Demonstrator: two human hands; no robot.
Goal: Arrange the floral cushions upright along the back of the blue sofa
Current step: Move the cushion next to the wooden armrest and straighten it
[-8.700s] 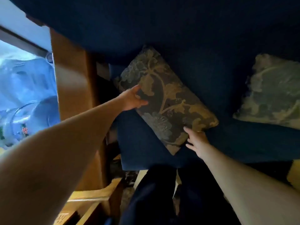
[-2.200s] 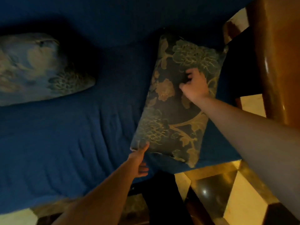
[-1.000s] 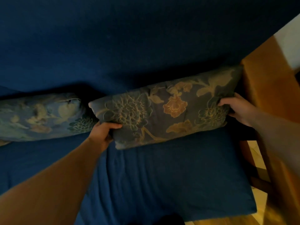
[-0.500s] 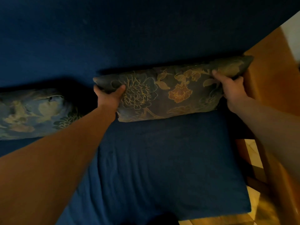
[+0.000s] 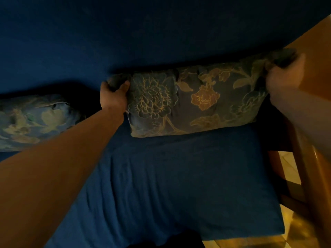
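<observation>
A dark floral cushion (image 5: pixel 197 102) stands on its long edge against the backrest of the blue sofa (image 5: pixel 161 33), at the sofa's right end. My left hand (image 5: pixel 112 95) grips its upper left corner. My right hand (image 5: pixel 283 77), blurred, grips its upper right corner next to the wooden armrest. A second, paler floral cushion (image 5: pixel 34 120) leans against the backrest at the far left, apart from both hands.
The blue seat cushion (image 5: pixel 179 185) spreads below the cushions, slightly wrinkled. A wooden armrest and frame (image 5: pixel 315 122) run down the right side. Yellowish tiled floor (image 5: pixel 293 237) shows at the bottom right.
Both hands have slid up to the cushion's top corners. The cushion has risen from flat on the seat to upright against the backrest, and now stands a little taller.
</observation>
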